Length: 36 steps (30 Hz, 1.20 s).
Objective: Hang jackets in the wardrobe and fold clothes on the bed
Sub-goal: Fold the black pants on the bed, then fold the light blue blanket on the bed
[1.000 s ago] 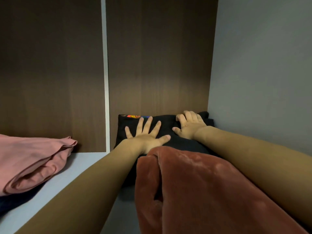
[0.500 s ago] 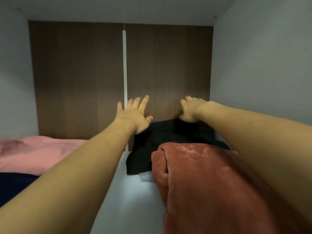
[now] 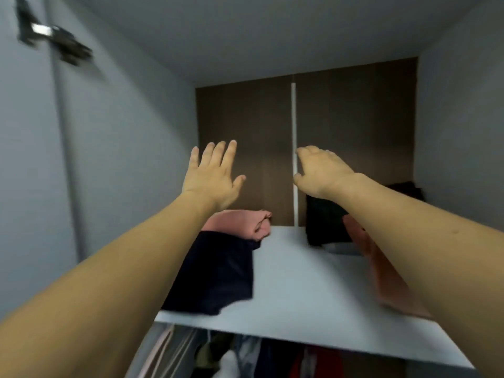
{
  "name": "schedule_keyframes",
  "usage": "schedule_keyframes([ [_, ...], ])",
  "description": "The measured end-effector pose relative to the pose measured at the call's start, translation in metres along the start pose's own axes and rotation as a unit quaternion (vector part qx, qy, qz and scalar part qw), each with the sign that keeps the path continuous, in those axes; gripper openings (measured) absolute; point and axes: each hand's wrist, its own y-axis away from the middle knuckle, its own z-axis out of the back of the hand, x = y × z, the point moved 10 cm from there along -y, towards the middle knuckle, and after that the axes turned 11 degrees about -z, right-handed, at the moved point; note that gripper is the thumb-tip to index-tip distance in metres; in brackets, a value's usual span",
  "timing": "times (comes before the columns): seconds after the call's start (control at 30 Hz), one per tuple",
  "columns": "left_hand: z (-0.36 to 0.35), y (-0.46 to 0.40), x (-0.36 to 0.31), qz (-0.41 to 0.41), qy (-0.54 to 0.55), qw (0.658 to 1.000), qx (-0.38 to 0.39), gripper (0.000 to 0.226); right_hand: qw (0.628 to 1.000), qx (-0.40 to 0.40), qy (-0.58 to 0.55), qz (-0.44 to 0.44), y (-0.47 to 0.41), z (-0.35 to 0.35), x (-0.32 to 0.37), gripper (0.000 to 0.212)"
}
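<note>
Right forearm hides most of the rust-coloured garment [image 3: 381,271] and part of the black pile [image 3: 327,225]; hanging clothes [image 3: 245,358] below the hands are cut off, blurred

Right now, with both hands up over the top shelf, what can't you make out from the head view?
- Rust fleece garment: largely hidden behind the right forearm.
- Black folded garment: partly covered by the right hand and arm.
- Navy folded garment: its left side is hidden by the left forearm; left hand is raised, empty.
- Hanging clothes under the shelf: cut off by the frame bottom, blurred.
- Metal fitting on the left wall: motion-blurred.
</note>
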Motion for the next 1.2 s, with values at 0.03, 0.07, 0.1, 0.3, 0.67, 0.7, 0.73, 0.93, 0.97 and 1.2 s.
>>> schedule_keyframes([
  [0.03, 0.008, 0.016, 0.011, 0.001, -0.007, 1.0, 0.002, 0.074, 1.0, -0.002, -0.018, 0.003, 0.012, 0.003, 0.013, 0.061],
  [0.07, 0.016, 0.032, 0.022, 0.002, -0.014, 1.0, 0.007, 0.074, 0.999, 0.0, -0.032, 0.002, 0.023, 0.004, 0.025, 0.061],
  [0.1, 0.024, 0.048, 0.033, 0.004, -0.02, 1.0, 0.01, 0.074, 0.999, 0.005, -0.041, -0.002, 0.035, 0.004, 0.035, 0.061],
  [0.3, 0.085, 0.134, 0.087, 0.027, -0.047, 0.998, 0.029, 0.071, 0.99, 0.037, -0.134, -0.009, 0.094, 0.012, 0.096, 0.067],
  [0.67, 0.215, 0.255, 0.121, 0.102, -0.164, 0.979, 0.063, 0.065, 0.943, 0.076, -0.286, 0.15, 0.178, 0.063, 0.24, 0.065],
  [0.7, 0.226, 0.27, 0.122, 0.114, -0.175, 0.975, 0.071, 0.065, 0.936, 0.084, -0.3, 0.164, 0.186, 0.066, 0.252, 0.066],
  [0.73, 0.237, 0.285, 0.124, 0.129, -0.185, 0.971, 0.08, 0.066, 0.929, 0.09, -0.314, 0.176, 0.195, 0.071, 0.264, 0.067],
  [0.93, 0.324, 0.383, 0.127, 0.195, -0.266, 0.936, 0.126, 0.068, 0.881, 0.114, -0.385, 0.249, 0.273, 0.12, 0.329, 0.064],
  [0.97, 0.344, 0.398, 0.126, 0.207, -0.273, 0.931, 0.128, 0.068, 0.873, 0.116, -0.394, 0.263, 0.291, 0.131, 0.339, 0.064],
  [1.2, 0.492, 0.498, 0.103, 0.268, -0.331, 0.893, 0.143, 0.065, 0.827, 0.15, -0.428, 0.331, 0.416, 0.215, 0.375, 0.064],
])
